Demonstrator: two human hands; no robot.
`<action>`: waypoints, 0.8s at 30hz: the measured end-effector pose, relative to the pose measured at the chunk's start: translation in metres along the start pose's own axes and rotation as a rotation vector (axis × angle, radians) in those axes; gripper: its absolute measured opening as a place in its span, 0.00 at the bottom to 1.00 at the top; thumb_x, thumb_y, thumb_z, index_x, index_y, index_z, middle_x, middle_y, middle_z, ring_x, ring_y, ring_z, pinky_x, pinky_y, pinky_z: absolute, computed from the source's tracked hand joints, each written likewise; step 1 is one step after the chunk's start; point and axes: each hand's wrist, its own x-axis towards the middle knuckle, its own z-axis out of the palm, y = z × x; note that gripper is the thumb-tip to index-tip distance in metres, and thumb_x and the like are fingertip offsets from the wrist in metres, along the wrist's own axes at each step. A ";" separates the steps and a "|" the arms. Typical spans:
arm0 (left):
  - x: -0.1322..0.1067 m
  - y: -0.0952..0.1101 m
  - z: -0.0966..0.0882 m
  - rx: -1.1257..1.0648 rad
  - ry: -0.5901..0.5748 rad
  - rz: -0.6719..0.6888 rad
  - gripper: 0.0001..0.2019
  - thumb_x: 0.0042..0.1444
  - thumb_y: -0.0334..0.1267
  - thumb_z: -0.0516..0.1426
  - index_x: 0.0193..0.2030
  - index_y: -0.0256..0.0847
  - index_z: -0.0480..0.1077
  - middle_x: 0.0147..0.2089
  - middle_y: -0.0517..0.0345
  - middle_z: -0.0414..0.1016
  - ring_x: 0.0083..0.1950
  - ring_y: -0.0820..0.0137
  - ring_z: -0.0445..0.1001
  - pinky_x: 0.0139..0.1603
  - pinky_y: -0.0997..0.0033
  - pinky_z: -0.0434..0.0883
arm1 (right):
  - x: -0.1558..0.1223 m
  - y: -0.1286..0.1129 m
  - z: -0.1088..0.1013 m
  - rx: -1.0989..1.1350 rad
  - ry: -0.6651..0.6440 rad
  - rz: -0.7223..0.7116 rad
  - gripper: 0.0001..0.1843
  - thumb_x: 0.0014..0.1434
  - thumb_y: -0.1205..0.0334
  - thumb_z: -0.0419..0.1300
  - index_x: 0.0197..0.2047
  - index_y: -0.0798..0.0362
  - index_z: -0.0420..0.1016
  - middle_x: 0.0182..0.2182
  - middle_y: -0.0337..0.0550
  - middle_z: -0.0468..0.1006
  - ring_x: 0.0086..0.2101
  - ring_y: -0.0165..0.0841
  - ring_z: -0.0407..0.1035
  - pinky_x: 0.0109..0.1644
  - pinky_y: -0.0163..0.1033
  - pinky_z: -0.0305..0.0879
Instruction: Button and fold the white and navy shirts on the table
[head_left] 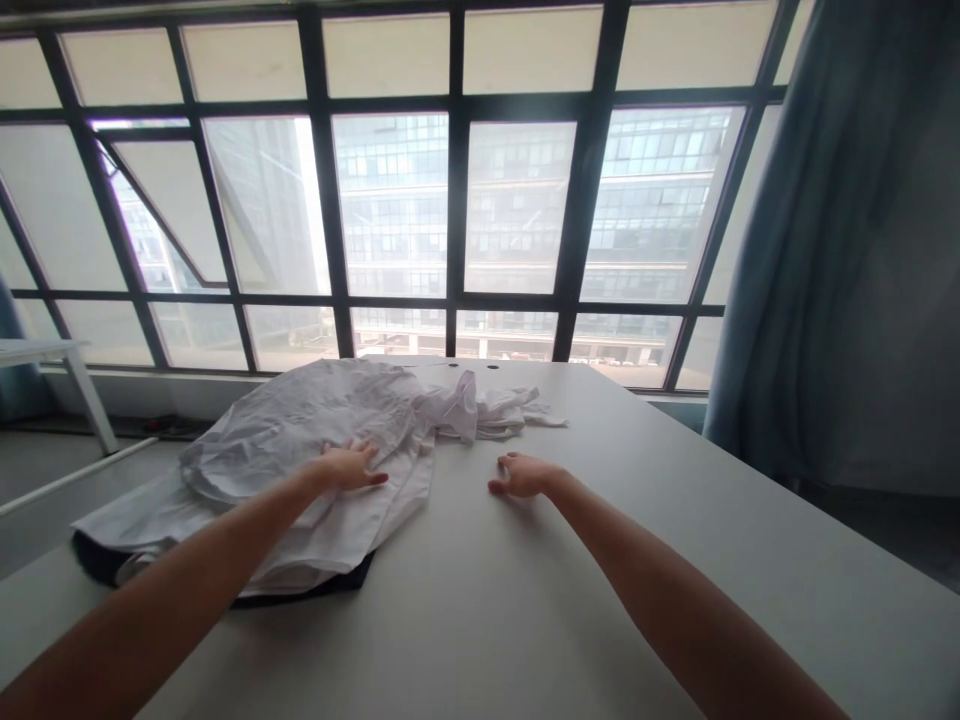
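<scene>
White cloth garments [300, 420] lie in a loose, wrinkled heap on the left half of the white table [465, 600]. A dark fabric edge [307, 592] shows from under the heap at the near side. My left hand [349, 465] rests over the white cloth with fingers spread, holding nothing. Farther back, a smaller crumpled bundle of white cloth [499, 405] trails to the right from the heap. My right hand [523, 475] is just above or on the bare tabletop near that bundle, fingers apart and slightly curled, with nothing in it.
Large framed windows [397, 205] rise behind the table's far edge, one pane tilted open at left. A blue-grey curtain [795, 250] hangs at the right. Another white table [82, 375] stands at the left. Two small dark holes show near the far edge.
</scene>
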 end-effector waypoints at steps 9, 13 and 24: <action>0.015 -0.007 0.034 0.176 -0.346 -0.127 0.34 0.65 0.61 0.39 0.74 0.50 0.51 0.77 0.51 0.40 0.75 0.41 0.34 0.63 0.22 0.34 | -0.043 0.029 0.038 -0.002 0.217 -0.165 0.33 0.68 0.47 0.43 0.70 0.57 0.59 0.69 0.57 0.55 0.68 0.47 0.49 0.69 0.51 0.49; 0.021 -0.006 0.034 0.170 -0.340 -0.142 0.35 0.64 0.62 0.39 0.74 0.50 0.51 0.77 0.51 0.40 0.75 0.40 0.35 0.63 0.22 0.33 | -0.067 0.047 0.042 0.037 0.209 -0.159 0.35 0.68 0.46 0.42 0.70 0.58 0.58 0.70 0.54 0.53 0.68 0.43 0.48 0.71 0.48 0.45; 0.019 -0.011 0.039 0.157 -0.236 -0.106 0.31 0.66 0.58 0.40 0.70 0.48 0.59 0.75 0.49 0.49 0.75 0.46 0.42 0.67 0.30 0.40 | -0.078 0.047 0.045 0.080 0.268 -0.117 0.33 0.67 0.48 0.43 0.69 0.55 0.61 0.69 0.50 0.57 0.68 0.39 0.50 0.71 0.44 0.45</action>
